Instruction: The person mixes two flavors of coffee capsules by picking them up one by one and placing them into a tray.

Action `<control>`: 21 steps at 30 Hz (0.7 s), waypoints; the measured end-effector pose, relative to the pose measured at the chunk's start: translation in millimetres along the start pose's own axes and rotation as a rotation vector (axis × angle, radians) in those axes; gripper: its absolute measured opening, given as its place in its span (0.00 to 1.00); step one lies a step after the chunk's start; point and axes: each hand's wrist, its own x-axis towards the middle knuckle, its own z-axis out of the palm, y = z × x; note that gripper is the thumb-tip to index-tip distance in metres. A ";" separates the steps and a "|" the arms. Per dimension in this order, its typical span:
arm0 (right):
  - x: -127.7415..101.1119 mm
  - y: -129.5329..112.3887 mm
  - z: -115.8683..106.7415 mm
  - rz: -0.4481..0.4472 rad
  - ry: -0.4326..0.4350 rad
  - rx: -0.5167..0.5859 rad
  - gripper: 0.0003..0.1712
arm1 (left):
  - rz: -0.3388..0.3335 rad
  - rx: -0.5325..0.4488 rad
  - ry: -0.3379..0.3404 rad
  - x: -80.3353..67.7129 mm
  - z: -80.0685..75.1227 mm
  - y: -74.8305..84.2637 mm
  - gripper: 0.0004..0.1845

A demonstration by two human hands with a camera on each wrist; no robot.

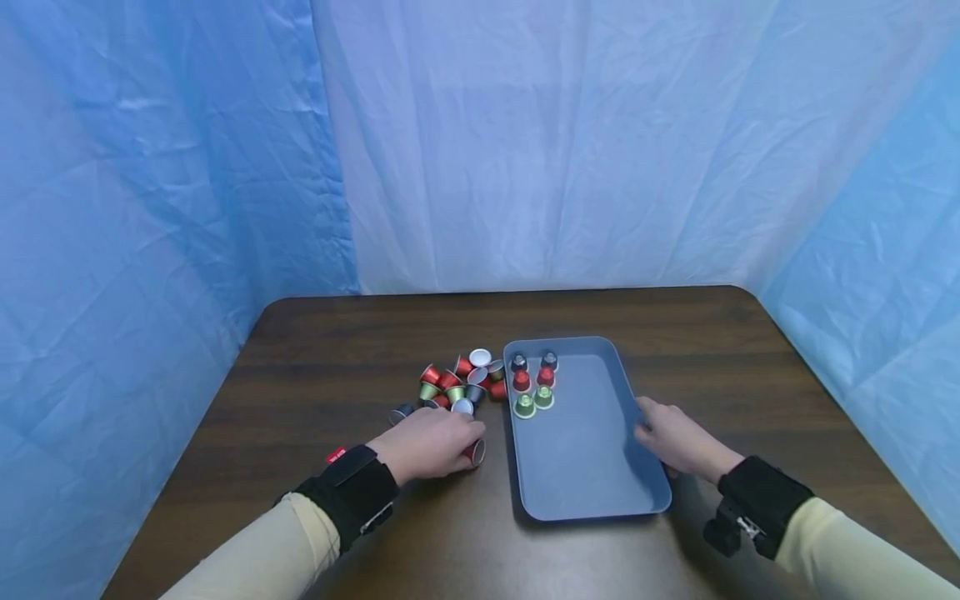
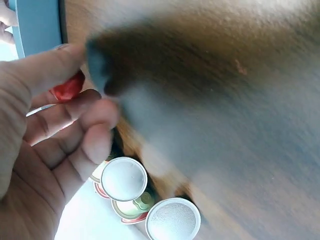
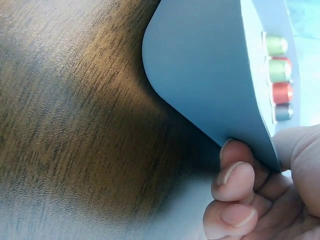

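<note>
A red capsule (image 1: 476,452) sits at the fingertips of the left hand (image 1: 431,442), a little below the centre of the head view. The hand pinches it between thumb and fingers; the left wrist view shows red between them. The capsule is tilted on its side, its long axis running roughly left to right, with the silvery rim facing right toward the tray (image 1: 585,496). Whether it touches the worktop (image 1: 337,342) is hidden by the hand.

The tray lies just right of the capsule, with a strip of worktop between; its raised left wall stands between the capsule and the tray floor. The left hand is clearly the nearer one. The right hand (image 1: 678,437) is on the far side, grasping the tray's right edge, its thumb over the rim and its fingers curled outside.

In the tray's upper left corner, six capsules form two columns: dark ones (image 1: 550,360) at the top, red ones (image 1: 521,381) in the middle, green ones (image 1: 525,407) lowest.

Above the left hand, a jumbled pile of capsules (image 1: 450,381) crowds near the tray's upper left wall, some on their sides, some with pale lids up. A dark capsule (image 1: 401,413) lies at the pile's left edge. Blue curtains (image 1: 465,150) hang behind.
</note>
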 end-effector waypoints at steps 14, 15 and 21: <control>1.3 0.2 -0.3 -0.003 -0.004 -0.004 0.34 | 0.037 -0.079 0.039 -3.0 -3.1 -0.7 0.17; 1.4 0.0 -0.2 -0.001 -0.004 -0.004 0.34 | 0.033 -0.075 0.038 -3.4 -3.6 -0.7 0.17; 1.5 0.6 0.5 -0.006 0.000 -0.007 0.33 | 0.013 -0.024 0.021 -3.6 -5.4 1.7 0.20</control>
